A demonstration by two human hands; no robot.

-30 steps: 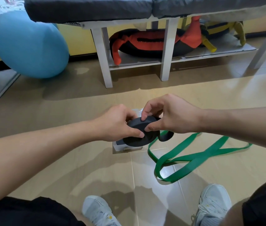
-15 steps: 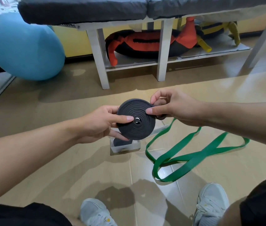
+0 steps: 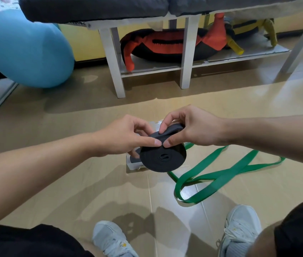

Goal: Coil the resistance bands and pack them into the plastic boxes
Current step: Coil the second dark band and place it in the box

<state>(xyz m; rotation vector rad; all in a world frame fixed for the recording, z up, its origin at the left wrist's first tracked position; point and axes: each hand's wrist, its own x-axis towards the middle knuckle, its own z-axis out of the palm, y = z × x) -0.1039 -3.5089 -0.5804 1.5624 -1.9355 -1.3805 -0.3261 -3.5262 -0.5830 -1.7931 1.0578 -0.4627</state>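
Note:
A black resistance band [image 3: 162, 157] is wound into a flat coil, its face tilted toward me, held above the floor. My left hand [image 3: 126, 135] pinches the coil's upper left edge. My right hand [image 3: 189, 127] pinches the band's loose outer end at the coil's top. Their fingertips nearly meet. A clear plastic box [image 3: 133, 164] sits on the floor just under and behind the coil, mostly hidden, with something dark inside. A green resistance band [image 3: 219, 175] lies uncoiled in loose loops on the floor to the right.
A padded bench with white legs [image 3: 185, 58] stands ahead, with an orange-and-black bag [image 3: 167, 45] on its lower shelf. A blue exercise ball [image 3: 30, 51] rests at the left. My two shoes [image 3: 109, 238] are at the bottom on the tiled floor.
The coil has come down and tipped flatter over the box. My right hand moved from the coil's right side to its top, folding the loose end over.

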